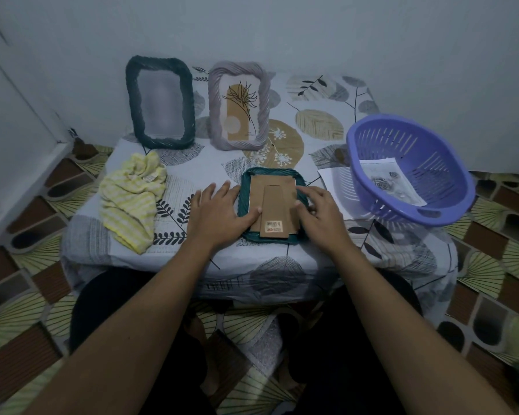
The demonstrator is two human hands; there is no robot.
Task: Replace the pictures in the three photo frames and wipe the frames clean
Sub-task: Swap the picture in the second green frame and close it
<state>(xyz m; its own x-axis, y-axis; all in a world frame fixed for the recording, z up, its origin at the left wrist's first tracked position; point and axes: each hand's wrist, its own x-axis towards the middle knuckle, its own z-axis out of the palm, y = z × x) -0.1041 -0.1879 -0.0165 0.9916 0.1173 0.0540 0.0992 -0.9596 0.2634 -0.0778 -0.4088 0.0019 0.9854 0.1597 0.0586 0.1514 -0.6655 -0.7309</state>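
A teal photo frame [269, 238] lies face down on the table, its brown cardboard back [272, 191] and stand upward. My left hand [219, 214] lies flat over the frame's left edge, thumb on the cardboard. My right hand [318, 206] rests on the frame's right side, fingers bent against the backing. Two frames stand upright against the wall: a dark green one [159, 101] with a blurred picture and a lilac one [238, 104] with a plant drawing. A yellow striped cloth [132, 199] lies crumpled at the left.
A purple plastic basket [411, 169] tilts at the table's right, with a printed rose picture [391, 182] inside and white paper [334, 187] beneath it. A leaf-patterned cloth [321, 121] covers the small table. Walls close in behind and left. Patterned floor surrounds the table.
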